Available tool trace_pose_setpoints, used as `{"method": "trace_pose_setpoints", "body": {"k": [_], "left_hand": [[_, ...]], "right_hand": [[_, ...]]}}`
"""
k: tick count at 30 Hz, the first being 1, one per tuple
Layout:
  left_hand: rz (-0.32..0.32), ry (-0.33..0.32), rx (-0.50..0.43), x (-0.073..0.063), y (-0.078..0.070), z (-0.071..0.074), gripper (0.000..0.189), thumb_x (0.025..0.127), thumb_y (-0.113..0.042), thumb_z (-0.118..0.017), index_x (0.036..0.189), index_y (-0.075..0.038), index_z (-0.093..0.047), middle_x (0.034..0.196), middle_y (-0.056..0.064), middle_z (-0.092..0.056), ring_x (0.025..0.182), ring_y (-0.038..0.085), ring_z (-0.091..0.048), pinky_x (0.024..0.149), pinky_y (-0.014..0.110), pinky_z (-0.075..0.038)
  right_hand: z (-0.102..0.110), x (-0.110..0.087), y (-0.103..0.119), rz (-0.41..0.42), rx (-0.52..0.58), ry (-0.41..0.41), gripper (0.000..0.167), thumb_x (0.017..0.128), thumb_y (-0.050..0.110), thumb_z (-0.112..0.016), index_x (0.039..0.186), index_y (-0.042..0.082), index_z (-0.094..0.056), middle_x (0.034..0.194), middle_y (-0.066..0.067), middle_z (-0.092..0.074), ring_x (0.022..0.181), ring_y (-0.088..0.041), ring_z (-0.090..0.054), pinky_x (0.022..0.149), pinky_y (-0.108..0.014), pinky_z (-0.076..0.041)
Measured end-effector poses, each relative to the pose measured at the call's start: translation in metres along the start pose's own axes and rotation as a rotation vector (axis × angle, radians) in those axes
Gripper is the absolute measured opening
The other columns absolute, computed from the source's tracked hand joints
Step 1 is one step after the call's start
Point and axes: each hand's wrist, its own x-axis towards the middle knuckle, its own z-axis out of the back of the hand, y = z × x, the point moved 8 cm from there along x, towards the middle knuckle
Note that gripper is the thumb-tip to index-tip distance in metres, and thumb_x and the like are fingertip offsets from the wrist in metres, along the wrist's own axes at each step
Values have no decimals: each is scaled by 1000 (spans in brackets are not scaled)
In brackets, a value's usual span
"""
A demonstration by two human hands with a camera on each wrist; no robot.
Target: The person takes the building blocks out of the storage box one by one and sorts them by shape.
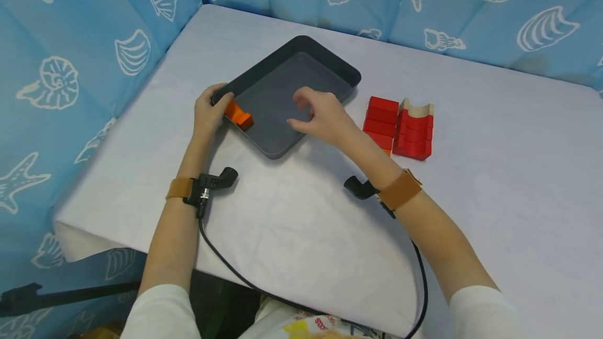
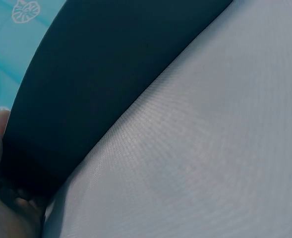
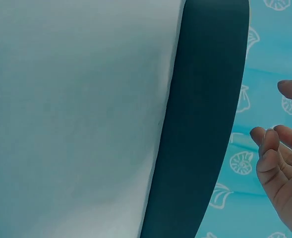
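Observation:
A dark grey rectangular tray (image 1: pixel 303 80) lies at an angle on the table. My left hand (image 1: pixel 209 111) grips the tray at its left corner, thumb over the rim and fingers round the outside. Right beside that thumb, an orange block (image 1: pixel 239 116) with a curved-out top sits inside the tray against the wall. Over the tray's near right part is my right hand (image 1: pixel 325 116), its thumb and fingers spread apart with nothing between them. In the right wrist view the bent fingers (image 3: pixel 270 161) and thumb show the same gap, beyond the tray's dark side wall (image 3: pixel 200 109).
Right of the tray are two rows of red blocks: a left row (image 1: pixel 380 119), partly behind my right forearm, with some orange at its near end, and a right row (image 1: pixel 414 132) with a pale wooden block (image 1: pixel 416 109) at its far end. White cloth (image 1: pixel 509 171) covers the table.

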Motion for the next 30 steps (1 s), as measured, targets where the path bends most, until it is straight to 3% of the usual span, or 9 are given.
{"method": "trace_pose_setpoints", "body": {"k": [14, 22, 30], "left_hand": [[-38, -6, -13, -2, -2, 1, 39, 87, -26, -55, 119, -4, -55, 107, 9, -55, 77, 12, -44, 61, 21, -36], [-31, -8, -30, 2, -2, 2, 37, 91, -25, -49, 119, -1, -55, 121, 11, -51, 106, 17, -46, 89, 22, -34], [-69, -8, -13, 4, 0, 3, 33, 90, -17, -49, 117, 0, -56, 118, 12, -53, 104, 17, -48, 87, 22, -37]], "right_hand": [[-33, 26, 11, 22, 19, 53, 40, 79, 23, -67, 108, -1, -53, 98, -14, -58, 72, -19, -54, 66, -26, -44], [-49, 38, 20, 15, 32, 57, 40, 80, 23, -66, 108, -2, -53, 98, -14, -58, 80, -23, -55, 69, -27, -43], [-65, 48, 26, -10, -41, 72, 41, 79, 23, -69, 107, -1, -53, 95, -13, -57, 70, -18, -51, 64, -26, -42]]}}
